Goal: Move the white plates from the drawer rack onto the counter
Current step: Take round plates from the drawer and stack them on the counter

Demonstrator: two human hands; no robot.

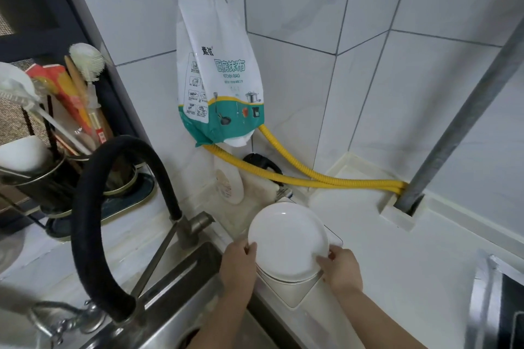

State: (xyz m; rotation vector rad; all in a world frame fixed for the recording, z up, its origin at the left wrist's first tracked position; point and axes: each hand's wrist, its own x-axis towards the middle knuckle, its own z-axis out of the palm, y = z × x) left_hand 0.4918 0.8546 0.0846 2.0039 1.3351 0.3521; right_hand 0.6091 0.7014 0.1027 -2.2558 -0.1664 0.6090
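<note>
A round white plate is held over the white counter, just right of the sink. My left hand grips its left rim, thumb on top. My right hand grips its lower right rim, thumb on the inner face. Under the plate sits a cream round-topped object; whether the plate touches it I cannot tell. No drawer rack is in view.
A black curved faucet and the steel sink lie to the left. Yellow hoses run along the back wall. A kitchen rag bag hangs above. A utensil holder stands far left, a grey pipe and stove edge at right.
</note>
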